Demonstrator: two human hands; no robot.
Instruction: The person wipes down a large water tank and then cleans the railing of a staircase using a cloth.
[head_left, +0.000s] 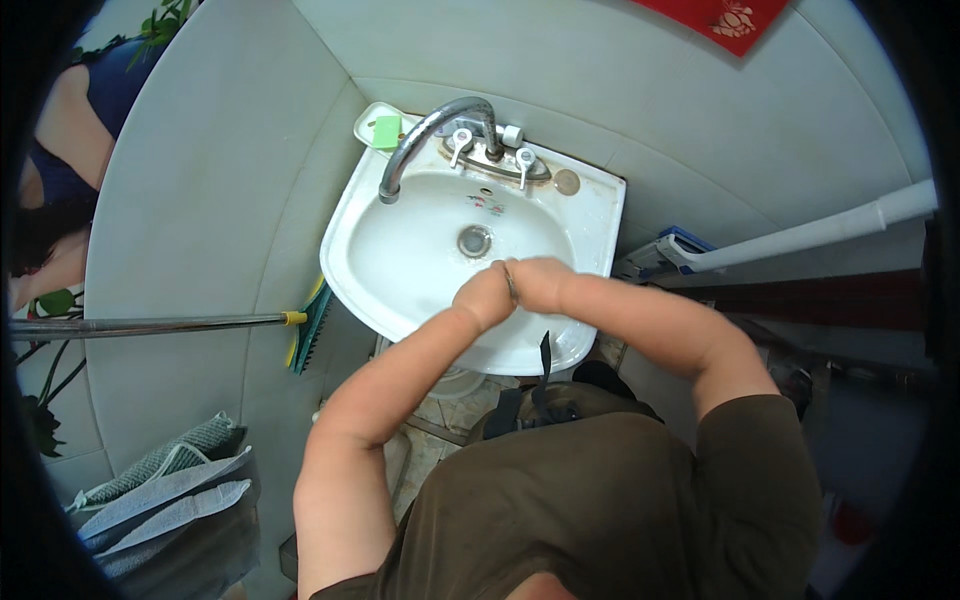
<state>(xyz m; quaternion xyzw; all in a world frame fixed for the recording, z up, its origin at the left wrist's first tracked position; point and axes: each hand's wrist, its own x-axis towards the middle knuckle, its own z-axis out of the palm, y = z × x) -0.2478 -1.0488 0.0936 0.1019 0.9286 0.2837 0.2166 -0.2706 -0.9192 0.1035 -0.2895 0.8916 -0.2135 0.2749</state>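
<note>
Both hands meet over the front part of a white washbasin (405, 247). My left hand (486, 294) and my right hand (541, 283) are closed up against each other, with a thin grey-brown strip of something (511, 283) showing between them; I cannot tell what it is or which hand grips it. Behind them lies the round drain (475, 241). A curved metal faucet (442, 120) arches over the basin's left side, between two white-handled taps, the left tap (460, 144) and the right tap (525, 163). No running water is visible.
Green soap (387, 132) rests in a white dish at the back left corner. A green and yellow floor brush (307, 330) leans at the left, above hanging towels (172, 480). On the right are a white pole (810, 225) and its blue-edged mop head (667, 251). Tiled walls enclose the basin.
</note>
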